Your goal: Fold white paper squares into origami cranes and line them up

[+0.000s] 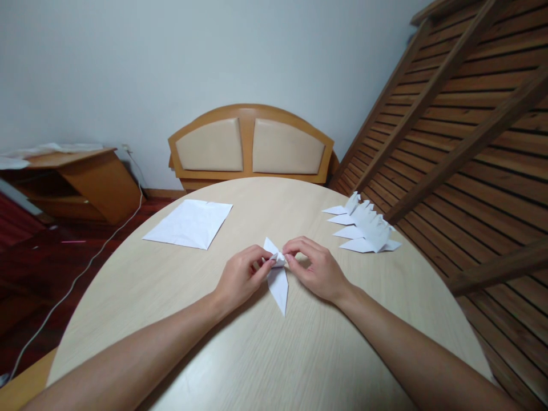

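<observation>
A folded white paper crane [278, 288] is held between my two hands over the middle of the table, one long pointed wing toward me and another pointing away. My left hand [244, 274] pinches its centre from the left, thumb and forefinger closed on the paper. From the other side, my right hand [319, 268] grips a small folded part of it between thumb and fingertips. The fingers partly hide the crane's centre. To the right stands a row of several folded paper cranes [363, 225], nested together with their wings pointing left.
White paper sheets [190, 224] lie at the table's left. The round, pale wooden table [334, 348] has a headboard [248, 142] behind it. Slatted wooden boards [454, 131] lean close on the right. A low desk [94, 182] and a white cable [85, 271] are at left.
</observation>
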Demonstrator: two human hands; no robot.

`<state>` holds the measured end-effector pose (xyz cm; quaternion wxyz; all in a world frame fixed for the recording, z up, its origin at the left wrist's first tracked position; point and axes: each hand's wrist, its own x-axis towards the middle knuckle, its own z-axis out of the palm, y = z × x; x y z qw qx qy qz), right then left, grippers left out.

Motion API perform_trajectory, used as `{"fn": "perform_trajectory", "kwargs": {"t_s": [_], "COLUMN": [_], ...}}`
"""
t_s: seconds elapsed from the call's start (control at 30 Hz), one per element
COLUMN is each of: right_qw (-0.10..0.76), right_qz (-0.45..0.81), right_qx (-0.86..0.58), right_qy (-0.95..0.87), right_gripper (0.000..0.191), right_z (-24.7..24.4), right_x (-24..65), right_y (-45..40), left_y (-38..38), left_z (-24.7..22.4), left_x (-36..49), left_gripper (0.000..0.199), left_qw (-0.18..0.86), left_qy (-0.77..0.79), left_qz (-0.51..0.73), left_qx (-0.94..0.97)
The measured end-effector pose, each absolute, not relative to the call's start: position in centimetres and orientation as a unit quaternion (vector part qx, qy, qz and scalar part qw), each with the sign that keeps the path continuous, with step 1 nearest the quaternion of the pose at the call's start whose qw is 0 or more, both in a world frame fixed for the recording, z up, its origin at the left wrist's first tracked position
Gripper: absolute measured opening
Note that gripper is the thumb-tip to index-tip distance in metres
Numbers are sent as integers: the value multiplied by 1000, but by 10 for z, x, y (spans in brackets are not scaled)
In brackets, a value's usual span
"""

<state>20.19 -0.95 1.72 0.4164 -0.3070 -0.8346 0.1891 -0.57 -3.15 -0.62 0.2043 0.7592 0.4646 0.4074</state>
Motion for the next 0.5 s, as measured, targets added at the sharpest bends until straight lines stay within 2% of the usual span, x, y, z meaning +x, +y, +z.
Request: {"fn": "perform_trajectory", "kwargs": {"t_s": [0.1, 0.23, 0.5], "right_qw": [422, 424, 404], "right_qz": [199, 201, 107], "right_qx": [-312, -278, -268], "right_qy": [-828, -838, -868], "right_gripper": [10, 19, 24], "right_z": [17, 16, 17], "right_x": [202, 203, 208], "right_y": [-9, -7, -6], "left_y": [-31, -32, -33], "left_z": [-6, -6, -7], "left_x": [-5, -5, -6], "left_gripper": [16, 16, 15], "left_qw": [207, 218, 209], "left_qy": [463, 458, 463], "left_qz": [407, 407, 406], "left_qx": [759, 760, 760]}}
